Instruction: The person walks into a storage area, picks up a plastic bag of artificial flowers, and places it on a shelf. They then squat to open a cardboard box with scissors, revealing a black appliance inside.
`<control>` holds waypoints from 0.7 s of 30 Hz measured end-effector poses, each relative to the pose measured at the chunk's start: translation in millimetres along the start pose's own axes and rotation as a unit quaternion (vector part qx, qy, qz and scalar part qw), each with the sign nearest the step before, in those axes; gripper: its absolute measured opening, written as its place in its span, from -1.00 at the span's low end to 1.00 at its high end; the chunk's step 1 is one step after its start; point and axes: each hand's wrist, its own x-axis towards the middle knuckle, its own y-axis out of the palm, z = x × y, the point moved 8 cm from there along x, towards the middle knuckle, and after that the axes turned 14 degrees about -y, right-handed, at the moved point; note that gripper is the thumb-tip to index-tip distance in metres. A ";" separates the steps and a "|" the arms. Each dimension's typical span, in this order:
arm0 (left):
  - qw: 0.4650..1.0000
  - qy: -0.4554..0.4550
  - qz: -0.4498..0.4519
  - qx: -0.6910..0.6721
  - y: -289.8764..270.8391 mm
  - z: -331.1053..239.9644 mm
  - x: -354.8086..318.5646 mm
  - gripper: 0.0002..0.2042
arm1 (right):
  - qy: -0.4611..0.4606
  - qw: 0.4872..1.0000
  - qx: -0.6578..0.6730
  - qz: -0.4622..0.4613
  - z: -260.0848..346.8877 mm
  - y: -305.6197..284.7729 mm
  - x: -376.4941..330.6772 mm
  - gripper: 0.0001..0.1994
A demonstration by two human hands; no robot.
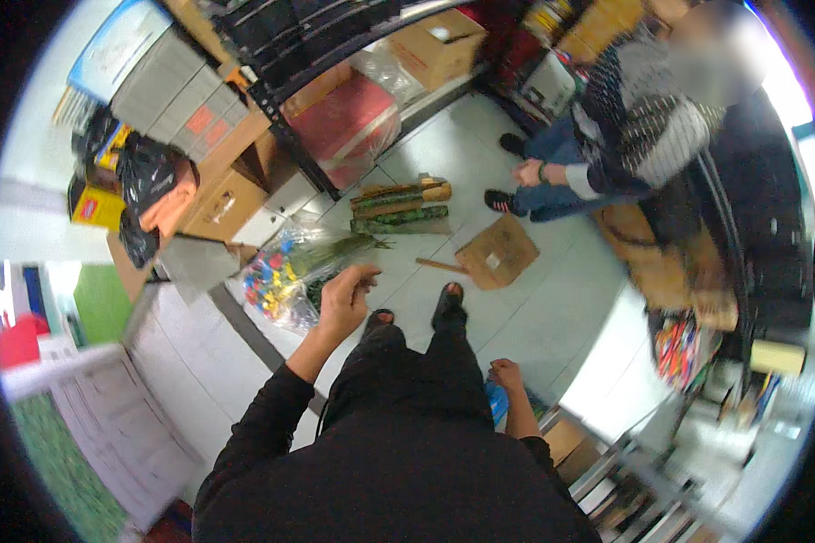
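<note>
Left hand (346, 303) gripping green stems of wrapped flower bunch (285, 276); right hand (507, 373) closed on blue object (496, 403) below it.

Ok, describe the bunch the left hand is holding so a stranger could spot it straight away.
Start at the pale tiled floor in front of the standing person's shoes. The left hand holds green stems there. They run up-left into a clear-wrapped flower bunch; unlike the brown and green rolls lying farther off, its heads are bright red, blue and yellow.

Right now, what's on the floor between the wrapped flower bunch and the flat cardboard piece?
In the head view, only bare pale floor tiles lie between the flower bunch and cardboard piece; a wooden stick juts from the cardboard.
</note>
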 end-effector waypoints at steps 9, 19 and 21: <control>0.890 -0.431 -0.037 0.146 113.8 212.9 -119.3 -0.79 | -0.073 0.966 -0.237 0.078 126.3 -86.2 193.1 -0.84; 0.750 -0.657 0.073 -0.002 131.4 372.4 -275.4 -0.76 | -0.064 0.961 -0.160 0.215 132.4 7.6 236.8 -0.89; 0.792 -0.610 0.028 0.014 117.5 355.7 -206.8 -0.78 | -0.105 0.938 -0.229 0.240 110.1 33.1 246.8 -0.89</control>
